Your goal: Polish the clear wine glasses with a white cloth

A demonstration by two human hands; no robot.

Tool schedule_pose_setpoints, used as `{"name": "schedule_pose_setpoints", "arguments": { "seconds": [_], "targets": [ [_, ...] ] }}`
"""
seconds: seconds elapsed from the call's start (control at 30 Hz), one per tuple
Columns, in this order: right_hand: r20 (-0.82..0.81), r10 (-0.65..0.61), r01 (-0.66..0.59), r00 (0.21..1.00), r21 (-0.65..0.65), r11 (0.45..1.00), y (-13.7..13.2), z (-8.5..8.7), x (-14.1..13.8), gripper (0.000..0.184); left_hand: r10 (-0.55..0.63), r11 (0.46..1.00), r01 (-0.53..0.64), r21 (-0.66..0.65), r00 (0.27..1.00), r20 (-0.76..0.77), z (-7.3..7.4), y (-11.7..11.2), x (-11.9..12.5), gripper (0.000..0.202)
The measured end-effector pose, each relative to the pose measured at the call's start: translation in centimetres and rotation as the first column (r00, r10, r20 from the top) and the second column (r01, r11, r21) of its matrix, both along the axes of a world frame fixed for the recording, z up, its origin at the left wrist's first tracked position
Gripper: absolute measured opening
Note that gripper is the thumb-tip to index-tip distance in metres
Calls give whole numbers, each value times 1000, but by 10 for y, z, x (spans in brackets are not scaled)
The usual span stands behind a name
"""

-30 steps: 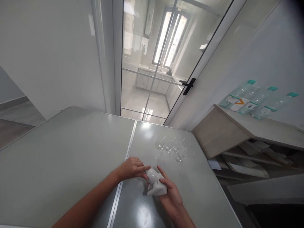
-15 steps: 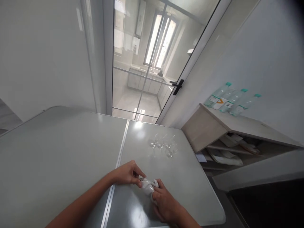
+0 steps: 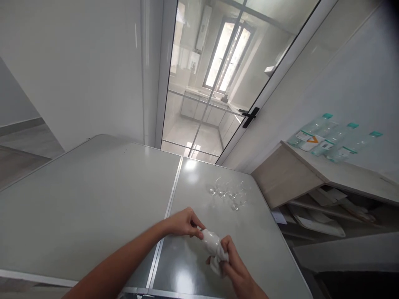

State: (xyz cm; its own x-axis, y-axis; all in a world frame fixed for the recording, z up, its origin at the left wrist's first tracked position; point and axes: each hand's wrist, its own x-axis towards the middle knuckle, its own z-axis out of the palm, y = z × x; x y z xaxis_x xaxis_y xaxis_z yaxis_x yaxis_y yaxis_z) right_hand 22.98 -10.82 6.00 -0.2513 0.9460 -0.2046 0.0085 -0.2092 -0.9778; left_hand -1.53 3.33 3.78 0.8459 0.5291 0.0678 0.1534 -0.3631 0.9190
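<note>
My left hand (image 3: pixel 184 223) pinches one end of a small clear glass (image 3: pixel 211 241) between thumb and fingers. The glass lies tilted just above the table, and white material shows through its wall. At its other end, my right hand (image 3: pixel 235 265) is closed on a crumpled white cloth (image 3: pixel 218 262), part of which appears to be stuffed into the glass. Some of the right fingers are hidden behind the cloth. Beyond both hands, several small clear glasses (image 3: pixel 222 194) stand grouped on the table.
The grey-green table (image 3: pixel 93 207) has a metal seam (image 3: pixel 170 199) running across it. To the right, a wooden shelf unit (image 3: pixel 280 174) bears clear bottles (image 3: pixel 335 139) with green caps and holds papers. A glazed door (image 3: pixel 199 124) with a black handle (image 3: pixel 250 117) stands behind.
The view has shifted, so the scene sits further right. My right hand has turned and drawn back slightly from the glass, and more of the cloth hangs below it. My left hand keeps its pinch.
</note>
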Motion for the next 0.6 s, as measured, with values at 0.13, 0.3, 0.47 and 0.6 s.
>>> {"name": "schedule_pose_setpoints", "arguments": {
  "seconds": [0.13, 0.3, 0.47, 0.6],
  "targets": [
    [350, 242, -307, 905, 143, 941, -5, -11, -2, 5, -170, 977, 153, -147, 979, -114, 2, 1, -3, 48],
    [-12, -165, 165, 986, 24, 986, 2, -12, -13, 13, 73, 779, -155, 607, 985, 159, -12, -3, 2, 38],
    [-386, -430, 237, 816, -456, 858, 5, 2, -13, 34, -37, 436, -259, 862, 952, 305, -17, -3, 8, 40],
    [-165, -179, 147, 970, -190, 971, -7, -3, 0, 19, 41, 901, -105, 420, 987, 157, -15, -4, 13, 43]
  ]
}}
